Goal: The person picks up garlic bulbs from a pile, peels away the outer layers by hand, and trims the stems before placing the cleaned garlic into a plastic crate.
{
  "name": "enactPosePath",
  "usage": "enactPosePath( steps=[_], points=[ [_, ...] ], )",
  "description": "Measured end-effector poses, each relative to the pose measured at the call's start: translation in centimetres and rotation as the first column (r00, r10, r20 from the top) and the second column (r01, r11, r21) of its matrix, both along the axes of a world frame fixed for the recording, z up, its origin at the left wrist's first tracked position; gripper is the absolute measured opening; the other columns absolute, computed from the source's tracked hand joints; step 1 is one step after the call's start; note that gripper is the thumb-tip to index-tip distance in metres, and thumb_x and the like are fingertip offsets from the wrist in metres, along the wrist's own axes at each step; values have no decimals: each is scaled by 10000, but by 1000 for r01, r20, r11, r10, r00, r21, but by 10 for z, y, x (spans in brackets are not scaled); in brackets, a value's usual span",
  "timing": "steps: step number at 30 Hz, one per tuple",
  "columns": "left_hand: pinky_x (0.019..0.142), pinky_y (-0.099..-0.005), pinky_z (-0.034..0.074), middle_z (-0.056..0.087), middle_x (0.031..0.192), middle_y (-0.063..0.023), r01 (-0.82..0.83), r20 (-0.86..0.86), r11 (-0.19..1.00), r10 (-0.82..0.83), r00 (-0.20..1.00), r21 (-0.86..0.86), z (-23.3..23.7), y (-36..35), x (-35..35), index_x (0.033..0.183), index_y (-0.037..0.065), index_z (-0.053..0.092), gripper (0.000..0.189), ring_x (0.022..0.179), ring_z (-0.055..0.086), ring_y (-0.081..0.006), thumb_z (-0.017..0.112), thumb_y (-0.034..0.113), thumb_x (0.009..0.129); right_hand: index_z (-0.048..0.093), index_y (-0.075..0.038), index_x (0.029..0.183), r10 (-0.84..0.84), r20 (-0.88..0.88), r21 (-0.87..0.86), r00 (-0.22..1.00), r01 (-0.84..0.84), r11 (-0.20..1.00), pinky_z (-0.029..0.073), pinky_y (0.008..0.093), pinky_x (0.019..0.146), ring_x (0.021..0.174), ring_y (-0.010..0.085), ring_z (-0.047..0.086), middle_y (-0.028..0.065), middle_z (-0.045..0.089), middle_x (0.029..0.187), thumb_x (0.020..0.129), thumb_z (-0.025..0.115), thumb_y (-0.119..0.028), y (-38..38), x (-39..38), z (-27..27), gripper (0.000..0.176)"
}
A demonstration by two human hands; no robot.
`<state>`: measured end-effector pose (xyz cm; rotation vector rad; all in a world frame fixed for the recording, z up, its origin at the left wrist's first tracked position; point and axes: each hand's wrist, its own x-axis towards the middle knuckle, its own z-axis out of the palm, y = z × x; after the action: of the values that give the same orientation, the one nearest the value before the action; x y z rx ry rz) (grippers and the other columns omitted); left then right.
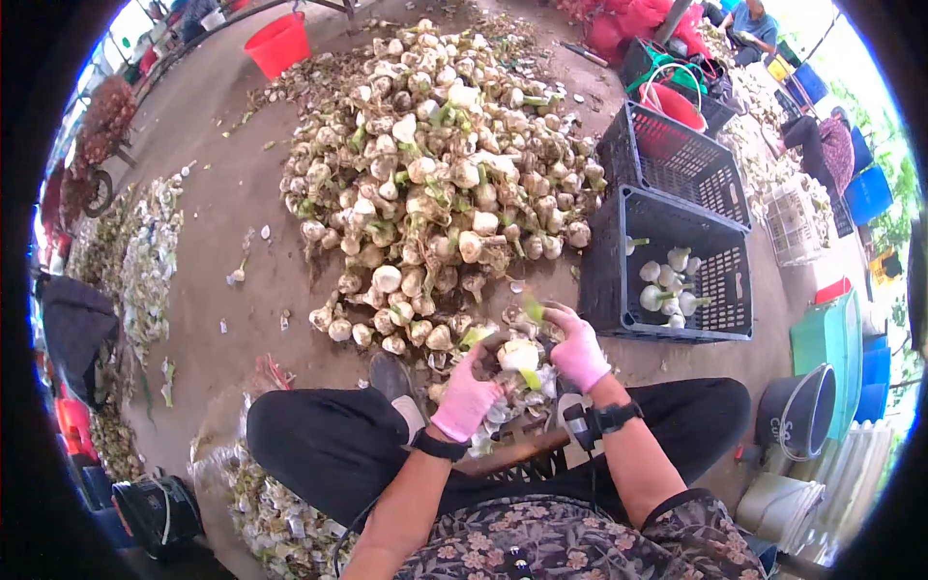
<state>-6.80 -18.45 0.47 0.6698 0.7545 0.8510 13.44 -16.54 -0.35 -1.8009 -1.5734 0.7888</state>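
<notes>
My left hand (467, 394), in a pink glove, is closed at the left side of a white garlic bulb (518, 356) between my knees. On the bulb's right, my right hand (577, 354), also gloved in pink, has its fingers bent near a blurred green piece (533, 308); what they pinch is too small to make out. Peelings (503, 411) lie below the hands. A large heap of garlic bulbs (435, 184) with stems rises in front. To the right, a black crate (633, 280) holds several cleaned bulbs (669, 287).
Behind the near crate stands another black crate (677, 159) beside a red bucket (674, 106). A second red bucket (277, 45) is at the back left. Grey and white buckets (797, 411) are at the right. Two other people sit at the upper right.
</notes>
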Motion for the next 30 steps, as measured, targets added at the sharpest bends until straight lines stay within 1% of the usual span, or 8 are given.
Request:
enactPosePath(
  steps=[2, 6, 8, 13, 15, 20, 28, 30],
  points=[
    [947, -280, 449, 493, 1281, -89, 21, -132, 1000, -22, 991, -7, 1, 4, -1, 1330, 17, 386, 633, 1132, 516, -169, 607, -81, 746, 630, -15, 1071, 118, -172, 135, 978, -95, 986, 458, 329, 910, 1037, 296, 599, 172, 596, 1143, 650, 518, 129, -3, 2, 20, 459],
    [933, -278, 447, 533, 1237, -88, 40, -164, 991, -19, 986, 128, 11, 4, 4, 1306, 10, 422, 597, 1108, 528, -163, 667, -18, 762, 605, -5, 1150, 156, -524, -115, 837, -251, 961, 432, 256, 898, 1001, 158, 584, 108, 617, 1099, 719, 600, 114, -14, -6, 62, 447],
    [905, -280, 448, 603, 1111, -70, 65, -331, 963, 26, 943, 262, 7, 6, 3, 1227, -1, 510, 541, 1007, 561, -131, 751, 59, 747, 638, -8, 1099, 194, -426, -79, 884, -250, 965, 455, 244, 836, 927, 126, 593, 99, 647, 1023, 722, 610, 101, -14, -6, 64, 393],
    [903, -292, 460, 600, 1108, -79, 11, -62, 998, -8, 998, 58, 7, 0, 3, 1232, 9, 502, 493, 1008, 566, -148, 716, 126, 805, 686, -33, 944, 168, -126, -99, 978, -181, 978, 499, 319, 751, 829, 271, 650, 161, 660, 887, 720, 581, 53, -15, -17, 74, 262],
    [902, -322, 473, 581, 1130, -86, -19, 187, 980, 56, 981, -196, 16, -1, 3, 1250, 3, 475, 464, 1022, 573, -185, 665, 134, 848, 686, -40, 926, 189, -84, -41, 978, -192, 980, 498, 331, 735, 819, 293, 642, 162, 654, 877, 724, 592, 36, -16, -23, 79, 235],
    [906, -356, 477, 558, 1161, -100, 9, 221, 956, 59, 974, -294, 9, 0, 0, 1268, -9, 439, 427, 1040, 573, -222, 590, 80, 879, 642, -30, 874, 222, 21, 112, 975, -223, 968, 489, 368, 683, 791, 334, 622, 154, 635, 828, 748, 633, -40, -17, -25, 68, 127],
    [1000, -377, 415, 534, 1248, -123, 237, 441, 911, -69, 895, -339, 1, 0, -3, 1321, 5, 403, 451, 1133, 540, -234, 504, 86, 889, 625, -33, 887, 235, -45, -12, 971, -236, 972, 488, 395, 706, 808, 364, 610, 181, 625, 842, 741, 619, -43, 0, -13, 51, 146],
    [998, -385, 419, 537, 1240, -121, 255, 495, 890, -40, 868, -377, 2, -2, -5, 1318, 7, 406, 458, 1131, 542, -241, 520, 74, 879, 628, -32, 911, 298, 217, -63, 929, -292, 954, 495, 412, 729, 813, 363, 614, 177, 629, 854, 717, 595, -31, 2, -6, 16, 197]
  ],
)
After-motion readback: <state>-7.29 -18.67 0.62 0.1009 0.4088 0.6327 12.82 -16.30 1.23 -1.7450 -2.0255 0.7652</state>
